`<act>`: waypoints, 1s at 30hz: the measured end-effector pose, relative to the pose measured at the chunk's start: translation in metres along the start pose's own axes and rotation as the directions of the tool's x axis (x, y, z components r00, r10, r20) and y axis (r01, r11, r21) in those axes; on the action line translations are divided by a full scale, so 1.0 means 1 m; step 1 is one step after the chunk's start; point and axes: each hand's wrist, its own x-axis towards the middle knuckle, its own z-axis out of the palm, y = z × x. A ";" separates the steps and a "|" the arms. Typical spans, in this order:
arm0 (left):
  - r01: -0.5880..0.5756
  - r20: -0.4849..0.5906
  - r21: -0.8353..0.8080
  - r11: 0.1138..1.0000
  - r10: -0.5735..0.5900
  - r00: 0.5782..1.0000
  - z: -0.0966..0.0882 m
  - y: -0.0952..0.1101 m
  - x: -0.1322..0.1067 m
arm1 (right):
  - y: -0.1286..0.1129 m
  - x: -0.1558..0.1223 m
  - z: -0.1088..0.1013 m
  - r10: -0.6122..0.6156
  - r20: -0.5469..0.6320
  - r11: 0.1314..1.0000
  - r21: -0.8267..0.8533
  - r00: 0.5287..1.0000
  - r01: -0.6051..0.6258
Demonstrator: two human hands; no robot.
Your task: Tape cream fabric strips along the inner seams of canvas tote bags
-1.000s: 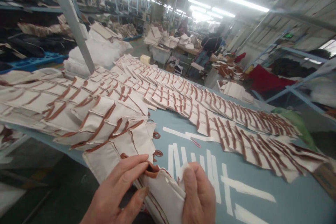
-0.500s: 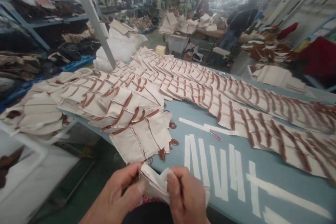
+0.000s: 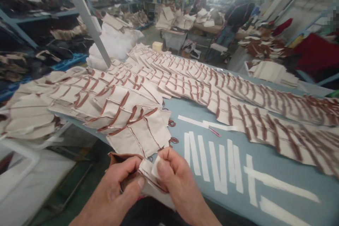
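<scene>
Close to the table's front edge, my left hand (image 3: 116, 185) pinches a cream fabric piece (image 3: 145, 166) between thumb and fingers. A brown side of that piece shows behind the fingers. My right hand (image 3: 178, 178) is closed on a small white strip (image 3: 155, 170) at the edge of the same fabric, thumb on top. The lower part of the piece hangs under both hands, partly hidden. Just beyond lies a stack of cream panels with brown seams (image 3: 140, 134), and brown cord loops (image 3: 173, 140) stick out at its right side.
Several white strips (image 3: 224, 169) lie on the blue-grey table (image 3: 182, 111), beside a small pink tool (image 3: 215, 132). Long overlapping rows of cream panels (image 3: 190, 88) run across the back. A grey post (image 3: 84, 17) rises at the left. A person (image 3: 235, 17) stands in the background.
My right hand has moved up and left, closer to my left hand, with the white strip along the fabric. More of the brown side now shows. The view has shifted slightly.
</scene>
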 end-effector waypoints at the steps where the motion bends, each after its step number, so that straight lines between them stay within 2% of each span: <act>1: -0.004 -0.002 0.005 1.000 0.004 1.000 -0.005 -0.001 0.002 | 0.000 0.002 0.006 0.017 0.016 0.995 0.098 1.000 -0.018; 3: -0.022 0.019 0.016 1.000 0.022 1.000 -0.016 -0.004 0.006 | 0.000 0.007 0.016 0.047 0.021 0.977 0.205 0.999 -0.051; 8: -0.064 0.105 -0.008 0.998 0.065 0.992 -0.045 -0.012 0.019 | -0.007 0.018 0.031 0.169 -0.025 0.969 0.187 0.985 -0.161; 11: -0.022 0.179 -0.028 0.999 0.026 0.984 -0.056 -0.015 0.027 | -0.011 0.022 0.033 0.169 0.040 0.959 0.223 0.985 -0.174; 13: -0.010 0.225 -0.048 0.999 0.020 0.974 -0.059 -0.016 0.032 | -0.014 0.022 0.033 0.155 0.056 0.969 0.187 0.986 -0.162; 16: -0.026 0.254 -0.061 0.998 0.041 0.966 -0.060 -0.018 0.039 | -0.019 0.021 0.034 0.135 -0.022 0.989 -0.058 0.991 -0.136; 19: -0.029 0.251 -0.087 0.996 0.050 0.967 -0.057 -0.020 0.045 | -0.019 0.022 0.032 0.070 -0.125 0.943 -0.314 0.990 -0.106; 24: -0.018 0.178 -0.103 0.995 0.037 0.983 -0.053 -0.025 0.050 | -0.005 0.026 0.021 -0.017 -0.139 0.938 -0.346 0.990 -0.033; 27: -0.006 0.140 -0.093 0.996 0.020 0.990 -0.050 -0.025 0.051 | 0.008 0.024 0.016 -0.145 -0.221 0.916 -0.397 0.964 0.046; 30: 0.002 0.113 -0.082 0.997 0.007 0.994 -0.046 -0.022 0.049 | 0.019 0.022 0.013 -0.221 -0.229 0.900 -0.421 0.948 0.108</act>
